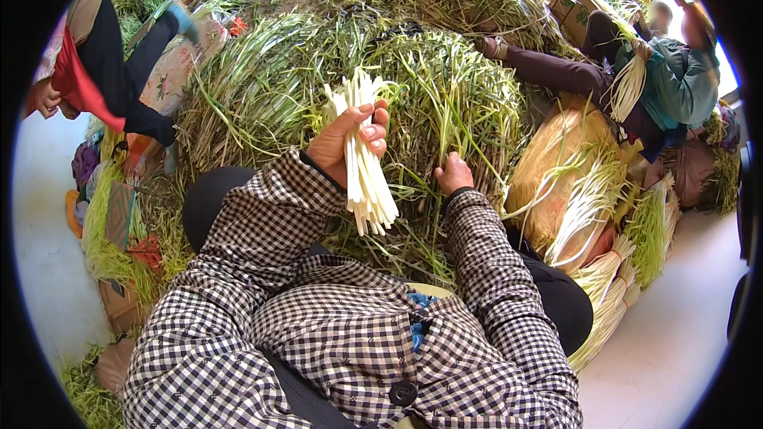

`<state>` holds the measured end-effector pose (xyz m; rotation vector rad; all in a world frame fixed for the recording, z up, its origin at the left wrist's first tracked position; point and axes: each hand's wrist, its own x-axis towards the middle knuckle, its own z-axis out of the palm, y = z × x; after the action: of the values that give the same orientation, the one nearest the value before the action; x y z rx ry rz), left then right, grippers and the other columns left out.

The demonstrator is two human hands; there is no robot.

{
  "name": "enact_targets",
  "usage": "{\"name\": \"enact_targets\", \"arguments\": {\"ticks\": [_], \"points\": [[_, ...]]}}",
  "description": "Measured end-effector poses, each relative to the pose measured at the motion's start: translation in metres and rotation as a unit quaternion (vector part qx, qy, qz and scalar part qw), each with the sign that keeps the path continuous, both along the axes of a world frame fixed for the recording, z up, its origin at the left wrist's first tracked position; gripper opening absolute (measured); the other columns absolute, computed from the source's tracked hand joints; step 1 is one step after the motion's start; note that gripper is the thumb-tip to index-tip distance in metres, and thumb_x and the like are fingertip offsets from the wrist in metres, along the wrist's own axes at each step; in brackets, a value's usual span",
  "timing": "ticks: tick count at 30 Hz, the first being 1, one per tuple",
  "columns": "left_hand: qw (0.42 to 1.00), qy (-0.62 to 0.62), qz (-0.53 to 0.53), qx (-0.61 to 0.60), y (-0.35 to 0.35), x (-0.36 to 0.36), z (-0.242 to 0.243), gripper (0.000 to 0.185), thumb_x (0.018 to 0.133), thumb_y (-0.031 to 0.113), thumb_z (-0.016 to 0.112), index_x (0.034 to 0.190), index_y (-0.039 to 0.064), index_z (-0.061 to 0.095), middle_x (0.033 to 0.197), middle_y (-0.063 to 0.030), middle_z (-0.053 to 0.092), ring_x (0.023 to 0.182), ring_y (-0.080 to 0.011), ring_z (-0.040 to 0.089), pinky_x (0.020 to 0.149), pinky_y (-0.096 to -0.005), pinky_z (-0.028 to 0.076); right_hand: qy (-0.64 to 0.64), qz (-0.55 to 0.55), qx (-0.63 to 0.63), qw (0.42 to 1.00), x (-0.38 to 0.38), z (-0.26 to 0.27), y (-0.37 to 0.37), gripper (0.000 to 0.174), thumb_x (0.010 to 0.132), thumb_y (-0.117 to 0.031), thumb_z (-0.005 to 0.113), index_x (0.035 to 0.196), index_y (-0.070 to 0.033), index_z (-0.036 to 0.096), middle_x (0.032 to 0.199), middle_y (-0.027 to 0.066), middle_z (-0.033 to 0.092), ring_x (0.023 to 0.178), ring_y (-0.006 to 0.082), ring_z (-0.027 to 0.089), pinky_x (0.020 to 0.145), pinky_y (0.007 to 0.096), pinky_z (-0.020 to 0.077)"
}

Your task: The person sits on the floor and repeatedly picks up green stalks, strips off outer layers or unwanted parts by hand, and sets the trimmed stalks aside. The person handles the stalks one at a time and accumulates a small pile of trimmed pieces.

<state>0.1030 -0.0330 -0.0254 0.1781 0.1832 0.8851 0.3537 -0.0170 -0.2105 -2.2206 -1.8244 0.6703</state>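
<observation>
My left hand point(329, 149) is raised in front of me, its fingers wrapped around a bunch of pale, trimmed vegetable stalks point(371, 187). The stalks point downward, and their cut upper ends stick out above my thumb. To the right and lower, my right hand point(456, 174) is closed at the lower end of a few green leafy stalks point(446, 116) that lean up against the heap. A large heap of green and dried stalks and leaves point(286, 83) rises directly before me. The fingertips of my right hand are partly hidden by the hand itself.
At right, loose white stalks point(587, 214) lie on an orange mesh sack point(539, 161), with tied bundles point(605, 295) beside it. A seated co-worker point(673, 77) holds pale stalks there. Another person's legs point(128, 65) are at left, near a patterned sack point(170, 74).
</observation>
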Motion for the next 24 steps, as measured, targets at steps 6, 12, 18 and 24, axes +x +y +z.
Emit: {"name": "enact_targets", "arguments": {"ticks": [6,12,18,24], "points": [[1.0,0.02,0.002,0.002,-0.002,-0.001,-0.002,0.023,0.089,0.013,0.055,0.108,0.002,0.049,0.09,-0.0031,0.056,0.066,-0.01,0.054,0.062,-0.0271,0.051,0.041,-0.008,0.051,0.998,0.02,0.004,-0.005,0.029,0.078,-0.018,0.065,0.093,0.005,0.056,0.087,0.0232,0.061,0.086,0.0374,0.06,0.077,0.0414,0.0478],[0.995,0.097,0.036,0.006,-0.002,0.0,-0.006,0.027,0.085,0.011,0.06,0.108,0.002,0.049,0.091,-0.0055,0.057,0.065,-0.011,0.054,0.061,-0.0281,0.051,0.354,-0.065,-0.032,0.932,0.024,0.019,-0.013,0.013,0.084,-0.01,0.063,0.09,-0.001,0.057,0.074,0.0028,0.062,0.053,0.0067,0.058,0.04,0.0201,0.0428],[0.955,0.284,0.071,0.044,0.002,0.008,-0.004,0.034,0.08,0.009,0.064,0.108,0.001,0.048,0.1,-0.0127,0.059,0.062,-0.0113,0.054,0.059,-0.0281,0.052,0.444,0.11,-0.014,0.889,-0.014,0.089,-0.048,0.014,0.083,-0.002,0.062,0.094,0.0,0.054,0.075,0.0048,0.063,0.064,0.0105,0.063,0.051,0.0225,0.0503],[0.902,0.407,0.103,0.098,0.006,0.011,-0.022,0.025,0.081,0.006,0.064,0.102,0.0,0.052,0.092,-0.0147,0.063,0.058,-0.0124,0.058,0.051,-0.0245,0.053,0.41,0.206,0.036,0.888,-0.051,0.123,-0.068,0.016,0.079,-0.004,0.066,0.088,0.0,0.053,0.07,0.0051,0.059,0.061,0.0104,0.06,0.055,0.025,0.0478]]}}
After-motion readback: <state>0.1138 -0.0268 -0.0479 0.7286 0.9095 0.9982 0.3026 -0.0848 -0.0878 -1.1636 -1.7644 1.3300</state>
